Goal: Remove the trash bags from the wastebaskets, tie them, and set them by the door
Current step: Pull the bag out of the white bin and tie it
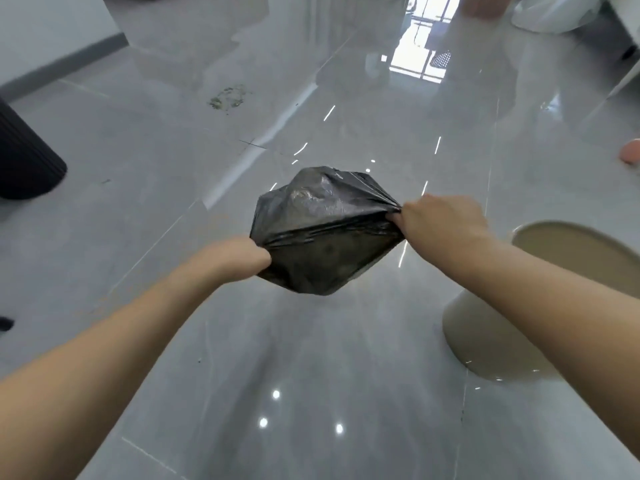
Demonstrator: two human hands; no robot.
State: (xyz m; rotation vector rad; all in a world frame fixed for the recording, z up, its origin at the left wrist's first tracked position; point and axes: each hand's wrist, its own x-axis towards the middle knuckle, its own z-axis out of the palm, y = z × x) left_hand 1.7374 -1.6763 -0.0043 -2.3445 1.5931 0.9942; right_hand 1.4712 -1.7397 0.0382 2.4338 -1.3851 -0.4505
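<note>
A black trash bag (pixel 322 230) hangs in the air above the grey tiled floor, its top pulled taut between both hands. My left hand (pixel 239 254) grips the bag's near-left edge. At the far-right edge my right hand (pixel 440 220) pinches the gathered plastic. A beige wastebasket (pixel 491 334) stands on the floor at the right, partly behind my right forearm, and no bag shows at its rim. A black ribbed wastebasket (pixel 24 157) stands at the left edge of the view.
Greenish crumbs (pixel 227 97) lie scattered on the floor ahead. A white bag or cloth (pixel 550 13) sits at the far right. A pinkish object (pixel 630 155) shows at the right edge. The glossy floor reflects a window.
</note>
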